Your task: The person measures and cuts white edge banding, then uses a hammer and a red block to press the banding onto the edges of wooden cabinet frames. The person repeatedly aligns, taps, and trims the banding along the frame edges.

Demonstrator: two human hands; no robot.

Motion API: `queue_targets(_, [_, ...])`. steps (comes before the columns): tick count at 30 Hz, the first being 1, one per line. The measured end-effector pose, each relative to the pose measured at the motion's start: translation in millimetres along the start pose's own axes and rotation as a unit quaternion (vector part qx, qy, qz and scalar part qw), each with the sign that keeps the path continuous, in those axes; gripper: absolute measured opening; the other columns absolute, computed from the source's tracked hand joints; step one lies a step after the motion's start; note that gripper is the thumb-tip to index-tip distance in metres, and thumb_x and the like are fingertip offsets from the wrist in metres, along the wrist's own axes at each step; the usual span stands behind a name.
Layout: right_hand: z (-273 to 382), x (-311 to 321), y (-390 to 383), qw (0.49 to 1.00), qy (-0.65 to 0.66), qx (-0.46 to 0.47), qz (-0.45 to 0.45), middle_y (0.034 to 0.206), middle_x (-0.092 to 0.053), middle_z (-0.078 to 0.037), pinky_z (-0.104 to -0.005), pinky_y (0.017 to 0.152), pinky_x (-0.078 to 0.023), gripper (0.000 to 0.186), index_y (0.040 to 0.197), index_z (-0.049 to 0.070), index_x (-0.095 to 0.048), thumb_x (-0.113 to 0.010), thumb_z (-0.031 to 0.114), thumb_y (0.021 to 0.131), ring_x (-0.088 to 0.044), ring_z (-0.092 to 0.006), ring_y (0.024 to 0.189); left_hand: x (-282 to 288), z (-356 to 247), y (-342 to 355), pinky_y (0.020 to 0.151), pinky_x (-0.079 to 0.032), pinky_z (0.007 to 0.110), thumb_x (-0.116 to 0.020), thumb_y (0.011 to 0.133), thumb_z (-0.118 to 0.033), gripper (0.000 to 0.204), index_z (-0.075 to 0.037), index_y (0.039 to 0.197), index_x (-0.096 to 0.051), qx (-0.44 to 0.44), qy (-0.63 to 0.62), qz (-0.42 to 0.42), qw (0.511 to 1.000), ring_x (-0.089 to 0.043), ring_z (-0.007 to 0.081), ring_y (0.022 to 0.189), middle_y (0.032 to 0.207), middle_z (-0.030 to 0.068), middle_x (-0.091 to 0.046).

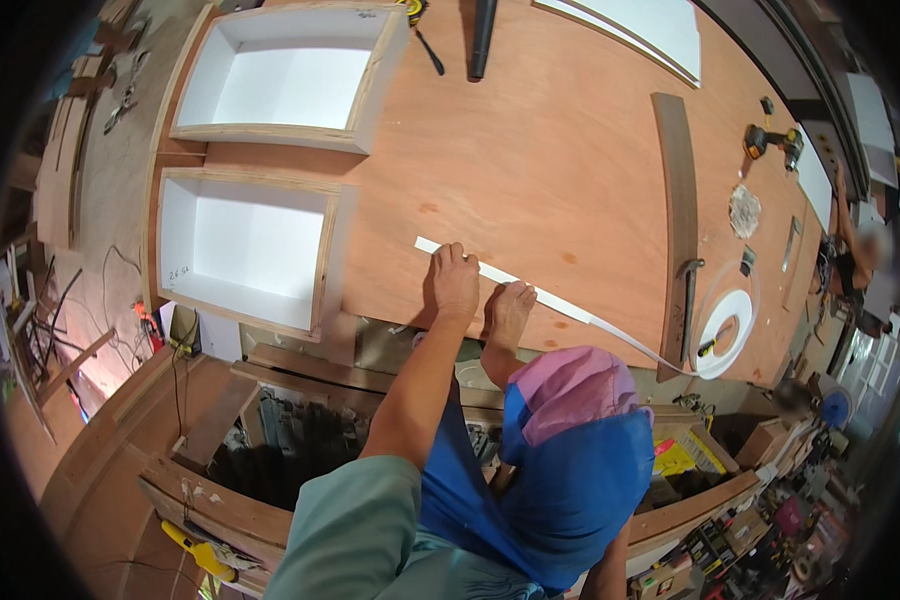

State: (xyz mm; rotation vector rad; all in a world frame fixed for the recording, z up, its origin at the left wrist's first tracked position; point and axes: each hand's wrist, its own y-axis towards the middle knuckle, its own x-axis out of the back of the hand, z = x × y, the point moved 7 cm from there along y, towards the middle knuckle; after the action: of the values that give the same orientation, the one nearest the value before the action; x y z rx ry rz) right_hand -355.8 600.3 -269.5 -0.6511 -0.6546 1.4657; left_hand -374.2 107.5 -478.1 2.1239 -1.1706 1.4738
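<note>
In a crowded workshop, a person's left hand (456, 283) and right hand (511, 310) rest on a white edge-banding strip (558, 303) laid slantwise across a plywood worktop (530, 170). The fingers of both are bent down onto it; whether they clamp or merely press cannot be told. The strip's far end runs rightward to its white coil (711, 358), flat on the worktop. A claw hammer (689, 310) lies beside a brown plank (677, 180), with a cordless drill (770, 145) beyond. Two white-lined drawer boxes (260, 240) stand at left, near a bare grey floor (120, 200); wooden framing (210, 500) and piled workshop clutter (770, 520) crowd the near side.
</note>
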Motion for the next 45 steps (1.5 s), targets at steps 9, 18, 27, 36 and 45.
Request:
queue_targets(9, [46,-239,163,0.948,-0.14,0.055,0.281,0.091,-0.064,-0.007,-0.0303,0.072,-0.051,0.032,0.106,0.003,-0.058,-0.072,0.001,0.077,-0.062,-0.0161,0.08,7,15,-16,0.097,-0.046,0.041,-0.07,0.083,-0.02,0.035,-0.005,0.114,-0.062,-0.03,-0.04,-0.059,0.997,-0.05,0.0291,0.115,0.111,0.009,-0.055])
queue_targets(18, [-33,-452,240,0.887,-0.219,-0.012,0.406,0.092,-0.065,-0.002,-0.0214,0.06,-0.046,0.027,0.114,0.003,-0.061,-0.07,0.004,0.089,-0.058,-0.0086,0.07,1,20,-22,0.11,-0.039,0.042,-0.06,0.084,-0.02,0.04,0.001,0.119,-0.06,-0.046,-0.096,-0.059,0.993,-0.045,0.0285,0.125,0.122,0.0116,-0.053])
queue_targets(27, [-26,-503,282,0.898,-0.219,0.077,0.375,0.097,-0.067,-0.01,-0.0325,0.06,-0.056,0.016,0.103,0.002,-0.061,-0.068,0.0,0.089,-0.064,-0.0167,0.075,0,18,-21,0.104,-0.042,0.042,-0.067,0.083,-0.016,0.039,0.003,0.117,-0.061,-0.028,-0.1,-0.078,0.991,-0.049,0.0283,0.119,0.116,0.0107,-0.057])
queue_targets(36, [-4,-508,251,0.714,-0.424,0.382,0.406,0.109,-0.067,-0.013,-0.0332,0.077,-0.058,0.019,0.095,0.002,-0.061,-0.062,-0.011,0.082,-0.068,-0.024,0.094,-7,19,-30,0.113,-0.036,0.041,-0.057,0.084,-0.017,0.038,0.002,0.116,-0.062,-0.011,-0.092,-0.077,0.993,-0.045,0.0274,0.128,0.125,0.0118,-0.055])
queue_targets(45, [-16,-520,217,0.536,-0.533,0.516,0.402,0.106,-0.067,-0.016,-0.0336,0.079,-0.057,0.031,0.103,0.004,-0.062,-0.061,-0.014,0.078,-0.068,-0.0296,0.092,-3,20,-28,0.114,-0.035,0.041,-0.055,0.083,-0.016,0.036,0.001,0.114,-0.062,-0.005,-0.101,-0.08,0.992,-0.044,0.0275,0.129,0.126,0.0121,-0.054])
